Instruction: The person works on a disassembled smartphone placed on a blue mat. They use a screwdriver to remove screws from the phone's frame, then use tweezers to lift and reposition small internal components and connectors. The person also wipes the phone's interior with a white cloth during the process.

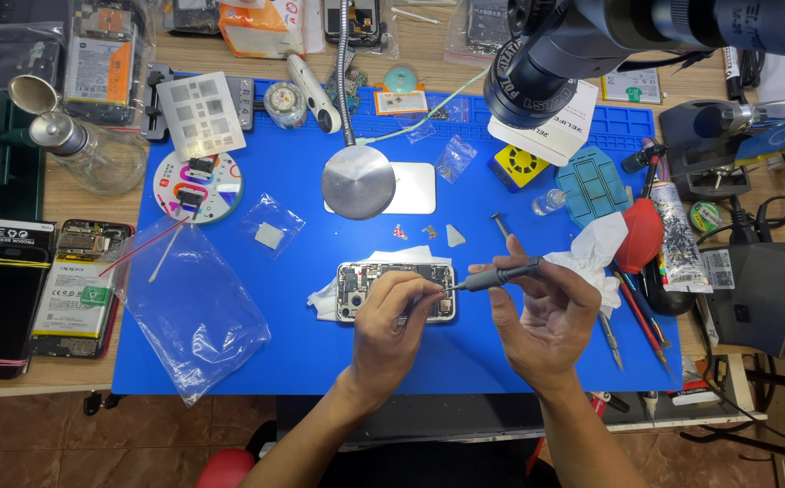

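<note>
From the head view, an opened phone lies on the blue mat covering the table. The left hand rests on it, fingers pinched together over the board. The right hand is closed around a grey screwdriver, tip at the phone's right edge. This looks like screw work, calling for a steady, upright tip.

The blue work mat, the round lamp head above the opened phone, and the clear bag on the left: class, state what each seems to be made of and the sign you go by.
Blue work mat: probably silicone or rubber; matte, with moulded compartments along its top edge.
Round lamp head: looks like brushed metal; grey with a soft sheen.
Clear bag: thin plastic film; see-through, creased, glinting.
</note>
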